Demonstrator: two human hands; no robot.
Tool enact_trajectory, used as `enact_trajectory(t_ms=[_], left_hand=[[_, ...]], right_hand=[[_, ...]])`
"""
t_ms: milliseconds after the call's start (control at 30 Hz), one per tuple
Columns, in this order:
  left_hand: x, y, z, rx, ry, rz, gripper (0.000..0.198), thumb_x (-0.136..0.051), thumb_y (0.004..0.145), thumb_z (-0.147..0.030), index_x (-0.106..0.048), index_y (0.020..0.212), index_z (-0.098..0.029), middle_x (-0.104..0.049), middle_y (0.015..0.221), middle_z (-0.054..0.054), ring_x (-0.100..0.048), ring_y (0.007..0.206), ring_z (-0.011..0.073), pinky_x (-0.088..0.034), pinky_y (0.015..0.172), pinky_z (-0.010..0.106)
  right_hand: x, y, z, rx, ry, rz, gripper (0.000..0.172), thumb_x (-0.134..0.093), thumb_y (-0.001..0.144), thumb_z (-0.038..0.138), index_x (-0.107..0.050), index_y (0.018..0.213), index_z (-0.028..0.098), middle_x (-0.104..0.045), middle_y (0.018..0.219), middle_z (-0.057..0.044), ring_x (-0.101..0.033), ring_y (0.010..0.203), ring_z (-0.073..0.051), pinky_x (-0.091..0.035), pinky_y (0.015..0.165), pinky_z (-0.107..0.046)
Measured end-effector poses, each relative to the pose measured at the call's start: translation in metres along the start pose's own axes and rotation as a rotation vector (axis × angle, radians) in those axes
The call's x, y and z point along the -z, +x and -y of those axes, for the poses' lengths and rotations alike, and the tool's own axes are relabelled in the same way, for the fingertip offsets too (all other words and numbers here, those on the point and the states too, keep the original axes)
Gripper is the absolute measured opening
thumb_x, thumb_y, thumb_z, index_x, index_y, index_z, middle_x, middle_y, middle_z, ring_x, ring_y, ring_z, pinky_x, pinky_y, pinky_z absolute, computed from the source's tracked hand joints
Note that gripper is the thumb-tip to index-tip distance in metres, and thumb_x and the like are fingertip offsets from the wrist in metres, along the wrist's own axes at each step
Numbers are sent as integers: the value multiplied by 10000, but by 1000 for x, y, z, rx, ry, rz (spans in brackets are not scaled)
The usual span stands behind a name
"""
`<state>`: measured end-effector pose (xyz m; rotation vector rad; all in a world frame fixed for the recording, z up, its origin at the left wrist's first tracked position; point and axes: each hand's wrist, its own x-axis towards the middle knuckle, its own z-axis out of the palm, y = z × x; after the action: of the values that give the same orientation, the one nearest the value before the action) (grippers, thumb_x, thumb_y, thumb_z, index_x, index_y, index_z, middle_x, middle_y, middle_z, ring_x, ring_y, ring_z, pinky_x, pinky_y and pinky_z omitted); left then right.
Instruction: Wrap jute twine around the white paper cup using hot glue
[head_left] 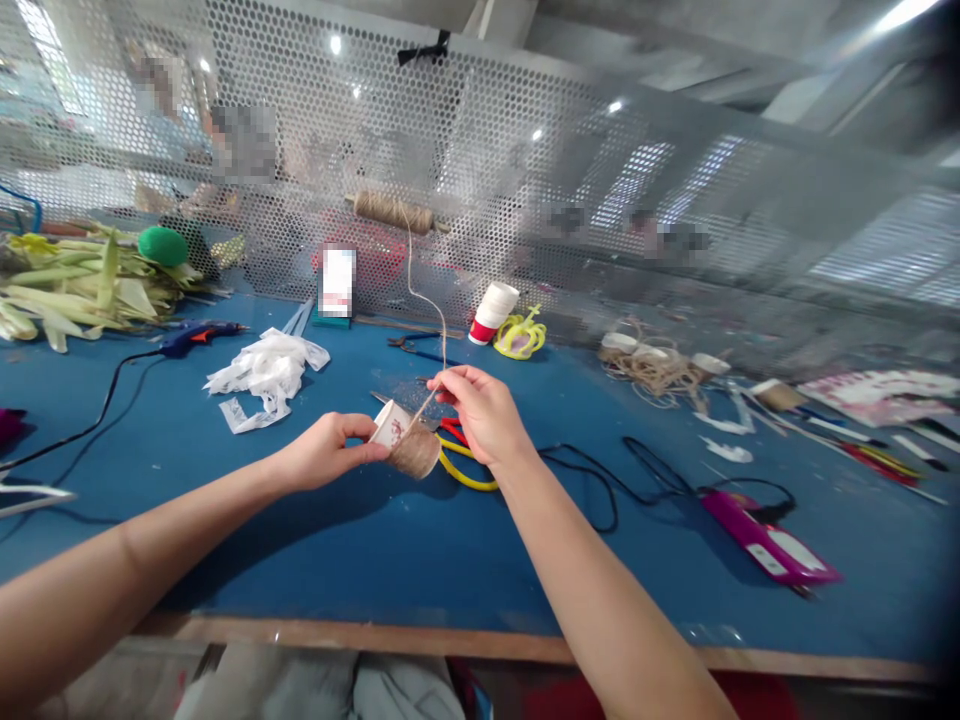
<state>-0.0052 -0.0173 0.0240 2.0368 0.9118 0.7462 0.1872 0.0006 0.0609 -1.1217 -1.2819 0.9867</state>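
Observation:
A paper cup, tilted on its side, is gripped at its rim by my left hand. Brown twine is wound around the lower part of the cup, and the upper part shows bare white with a reddish print. My right hand pinches the free strand of twine close above the cup. From there the strand runs up to a twine spool mounted on a rod at the mesh panel. Under my right hand lie yellow-handled scissors, partly hidden by it.
On the blue table lie white plastic strips, a blue glue gun, pliers and a purple power strip with black cable. Stacked cups stand behind. Husks pile at left, loose twine at right.

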Motion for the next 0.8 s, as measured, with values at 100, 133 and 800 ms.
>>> enact_trajectory(t_ms=[100,133,800], left_hand=[[0,-1,-2,-30,-18,7,266,-508,785,-331,-636,815,-100,-620,766,21,-532,732,141,-416,686,231],[0,-2,-4,-40,-30,11,264,-511,785,-330,-636,821,-101,-625,779,25,-538,745,145,-419,697,233],[1,-5,-8,-232,-56,11,197,-515,809,-274,-634,816,-117,-622,812,47,-560,770,140,-429,726,228]], right_hand=[[0,1,-2,-15,-3,-21,115,-577,632,277,-577,606,165,-590,656,-10,-479,595,-103,-385,613,-263],[0,1,-3,-17,-8,-25,111,-578,631,269,-579,600,163,-586,647,-8,-476,587,-101,-381,607,-260],[-2,-3,-10,-100,-150,64,144,-554,639,303,-569,579,173,-580,633,1,-468,549,-95,-353,534,-234]])
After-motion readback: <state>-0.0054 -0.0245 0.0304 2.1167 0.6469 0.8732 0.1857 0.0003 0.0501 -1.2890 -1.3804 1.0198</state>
